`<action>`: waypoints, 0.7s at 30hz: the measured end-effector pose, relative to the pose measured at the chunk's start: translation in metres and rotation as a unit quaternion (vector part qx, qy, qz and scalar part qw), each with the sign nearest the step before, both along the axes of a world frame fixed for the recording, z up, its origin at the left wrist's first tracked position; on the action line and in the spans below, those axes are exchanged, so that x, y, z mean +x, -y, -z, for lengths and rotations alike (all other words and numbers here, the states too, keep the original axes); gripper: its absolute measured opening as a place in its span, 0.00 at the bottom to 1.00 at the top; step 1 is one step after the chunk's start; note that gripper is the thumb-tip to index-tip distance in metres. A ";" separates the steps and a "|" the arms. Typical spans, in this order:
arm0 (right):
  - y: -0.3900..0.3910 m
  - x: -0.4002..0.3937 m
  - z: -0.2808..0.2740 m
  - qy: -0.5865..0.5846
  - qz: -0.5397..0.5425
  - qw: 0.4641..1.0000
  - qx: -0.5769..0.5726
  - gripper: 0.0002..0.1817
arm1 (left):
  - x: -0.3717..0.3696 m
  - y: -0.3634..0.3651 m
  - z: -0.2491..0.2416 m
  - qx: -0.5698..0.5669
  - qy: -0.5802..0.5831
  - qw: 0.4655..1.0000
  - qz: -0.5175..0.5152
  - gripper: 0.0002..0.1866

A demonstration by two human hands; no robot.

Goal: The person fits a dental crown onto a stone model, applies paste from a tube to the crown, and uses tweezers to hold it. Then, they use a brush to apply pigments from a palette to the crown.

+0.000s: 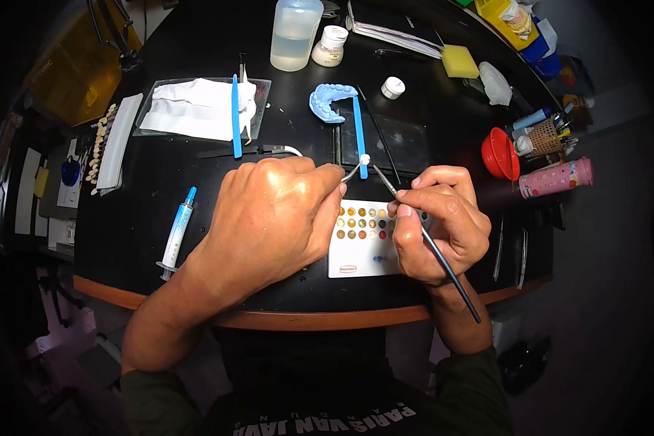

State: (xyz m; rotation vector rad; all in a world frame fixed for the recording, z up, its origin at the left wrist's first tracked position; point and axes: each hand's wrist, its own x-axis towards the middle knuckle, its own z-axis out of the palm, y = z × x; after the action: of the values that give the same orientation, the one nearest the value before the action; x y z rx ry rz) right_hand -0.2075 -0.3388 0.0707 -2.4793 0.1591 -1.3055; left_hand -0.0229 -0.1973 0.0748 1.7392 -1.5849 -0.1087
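Left hand (272,218) pinching a metal holder tipped with a small white tooth (365,158)
Beside it I see my right hand (437,221) gripping a thin brush (443,265), tip near the tooth, both above the white shade palette (360,254) on the black bench (138,218)

A small white tooth (365,158) on a metal holder (351,174), and a thin black brush (443,265).
The tooth sits raised above the white palette (362,258) (rows of colour wells); the brush slants, tip close beside the tooth.
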 end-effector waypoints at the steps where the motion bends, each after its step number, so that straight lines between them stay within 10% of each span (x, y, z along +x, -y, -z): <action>1: 0.000 -0.001 0.001 -0.003 0.003 1.000 0.002 0.10 | 0.000 0.000 0.000 -0.003 -0.002 1.000 0.001 0.07; 21: -0.004 0.005 0.001 0.005 -0.005 0.999 0.032 0.08 | 0.002 0.000 0.002 0.006 0.004 1.000 0.003 0.07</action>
State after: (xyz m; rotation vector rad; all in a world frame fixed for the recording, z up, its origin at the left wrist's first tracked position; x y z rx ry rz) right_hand -0.2021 -0.3343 0.0698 -2.4177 0.1815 -1.2877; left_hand -0.0211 -0.1974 0.0733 1.7463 -1.5991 -0.1137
